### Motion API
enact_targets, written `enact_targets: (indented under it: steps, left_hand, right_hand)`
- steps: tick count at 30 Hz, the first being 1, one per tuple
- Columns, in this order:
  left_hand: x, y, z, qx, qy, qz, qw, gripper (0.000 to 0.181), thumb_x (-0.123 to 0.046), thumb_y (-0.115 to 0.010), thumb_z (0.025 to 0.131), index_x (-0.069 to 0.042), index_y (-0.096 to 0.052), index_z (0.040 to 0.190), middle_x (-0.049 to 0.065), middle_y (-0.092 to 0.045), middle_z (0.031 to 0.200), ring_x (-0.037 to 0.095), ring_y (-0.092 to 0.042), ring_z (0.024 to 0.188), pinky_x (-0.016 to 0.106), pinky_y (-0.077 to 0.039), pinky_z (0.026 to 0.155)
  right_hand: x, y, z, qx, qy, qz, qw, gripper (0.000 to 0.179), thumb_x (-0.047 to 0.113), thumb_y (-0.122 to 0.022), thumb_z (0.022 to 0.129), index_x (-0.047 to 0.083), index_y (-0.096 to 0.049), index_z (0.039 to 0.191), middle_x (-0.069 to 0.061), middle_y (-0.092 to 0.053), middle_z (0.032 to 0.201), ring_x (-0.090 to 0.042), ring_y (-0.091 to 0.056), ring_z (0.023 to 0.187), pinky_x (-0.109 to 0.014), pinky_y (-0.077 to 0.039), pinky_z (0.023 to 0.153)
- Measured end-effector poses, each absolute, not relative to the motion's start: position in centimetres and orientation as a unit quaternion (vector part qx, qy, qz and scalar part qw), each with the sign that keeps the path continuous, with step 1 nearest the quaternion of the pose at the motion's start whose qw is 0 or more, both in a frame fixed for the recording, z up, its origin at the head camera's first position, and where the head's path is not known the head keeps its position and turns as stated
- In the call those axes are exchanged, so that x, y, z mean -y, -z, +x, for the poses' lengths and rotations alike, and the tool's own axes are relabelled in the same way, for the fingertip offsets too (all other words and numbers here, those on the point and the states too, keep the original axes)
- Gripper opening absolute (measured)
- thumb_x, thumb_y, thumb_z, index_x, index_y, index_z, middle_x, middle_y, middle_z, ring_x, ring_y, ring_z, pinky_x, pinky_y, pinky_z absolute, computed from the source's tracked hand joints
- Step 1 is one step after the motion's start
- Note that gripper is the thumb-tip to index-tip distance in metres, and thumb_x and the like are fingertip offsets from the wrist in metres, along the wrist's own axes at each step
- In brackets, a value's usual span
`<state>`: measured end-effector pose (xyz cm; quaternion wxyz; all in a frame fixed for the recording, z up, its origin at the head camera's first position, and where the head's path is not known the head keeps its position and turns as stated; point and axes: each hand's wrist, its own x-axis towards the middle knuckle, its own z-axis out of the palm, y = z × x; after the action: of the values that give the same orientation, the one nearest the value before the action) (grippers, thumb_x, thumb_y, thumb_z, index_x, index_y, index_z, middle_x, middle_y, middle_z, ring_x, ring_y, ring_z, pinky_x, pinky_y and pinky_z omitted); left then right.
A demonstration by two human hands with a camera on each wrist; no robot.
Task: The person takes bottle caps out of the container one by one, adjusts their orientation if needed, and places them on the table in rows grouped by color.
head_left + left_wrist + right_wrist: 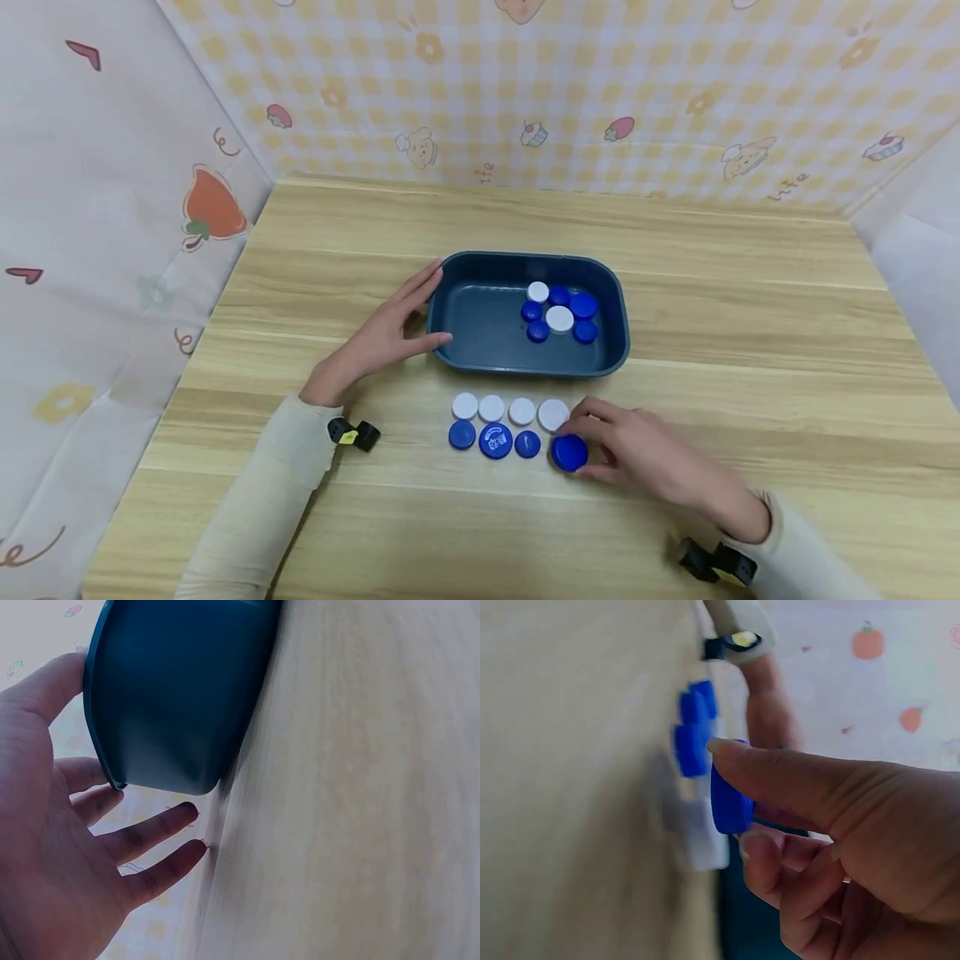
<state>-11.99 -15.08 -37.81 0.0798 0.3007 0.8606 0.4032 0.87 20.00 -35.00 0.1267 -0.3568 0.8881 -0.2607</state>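
Observation:
My right hand (637, 446) pinches a round blue bottle cap (569, 452) between thumb and fingers at the right end of two rows of caps. In the right wrist view this blue cap (731, 796) is held edge-on. The back row consists of white caps, one white cap (553, 415) lying beside my fingertips. Along the front row are other blue caps, including one with white print (496, 441). My left hand (375, 337) spreads its fingers at the left end of a dark blue tray (480, 365), thumb and fingers touching its rim.
Inside the tray, toward its right side, lie several blue caps (582, 305) and two white caps (559, 320). The wooden table (750, 333) meets a yellow checked backdrop (465, 100) behind and a white patterned sheet (112, 208) on the left.

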Motion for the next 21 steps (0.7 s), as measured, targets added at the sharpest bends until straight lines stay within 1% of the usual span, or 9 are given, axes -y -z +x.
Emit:
enact_targets:
  steps: [4,10,14,21]
  left_hand:
    - [15.1,37.9,-12.1,-0.861,-0.402,0.300,0.081,0.086,-0.043,-0.067,0.088,-0.016,-0.018,0.154,-0.007,-0.006,0.160,0.022,-0.011,0.144,0.052,-0.024,0.110]
    - [15.2,37.7,-12.0,-0.860,-0.406,0.297,0.080,0.086,-0.042,-0.067,0.088,-0.017,-0.018,0.154,-0.007,-0.006,0.160,0.021,-0.010,0.144,0.052,-0.023,0.110]
    - [15.1,37.6,-12.0,-0.861,-0.404,0.297,0.081,0.086,-0.041,-0.067,0.088,-0.016,-0.018,0.154,-0.007,-0.006,0.160,0.021,-0.010,0.144,0.052,-0.023,0.110]
    - [15.1,37.7,-12.0,-0.860,-0.406,0.295,0.085,0.085,-0.041,-0.067,0.089,-0.017,-0.018,0.154,-0.008,-0.005,0.160,0.021,-0.010,0.144,0.051,-0.023,0.110]
  right_hand:
    - [-19.9,36.0,1.7,-0.889,0.249,-0.364,0.120,0.035,0.029,-0.077,0.082,0.019,-0.068,0.113,0.009,-0.054,0.113,0.001,-0.050,0.067,-0.014,-0.044,0.058]
    - [-19.8,36.7,2.2,-0.894,0.249,-0.363,0.083,0.036,0.024,-0.080,0.080,0.018,-0.067,0.113,0.005,-0.052,0.114,0.000,-0.047,0.065,-0.014,-0.042,0.055]
    - [-19.8,36.9,2.2,-0.896,0.251,-0.355,0.086,0.036,0.023,-0.079,0.081,0.016,-0.067,0.114,0.003,-0.051,0.113,-0.001,-0.047,0.067,-0.015,-0.042,0.055]
    - [-19.9,37.2,2.3,-0.896,0.269,-0.341,0.093,0.035,0.024,-0.077,0.082,0.016,-0.068,0.115,0.004,-0.051,0.112,-0.003,-0.050,0.073,-0.016,-0.044,0.059]
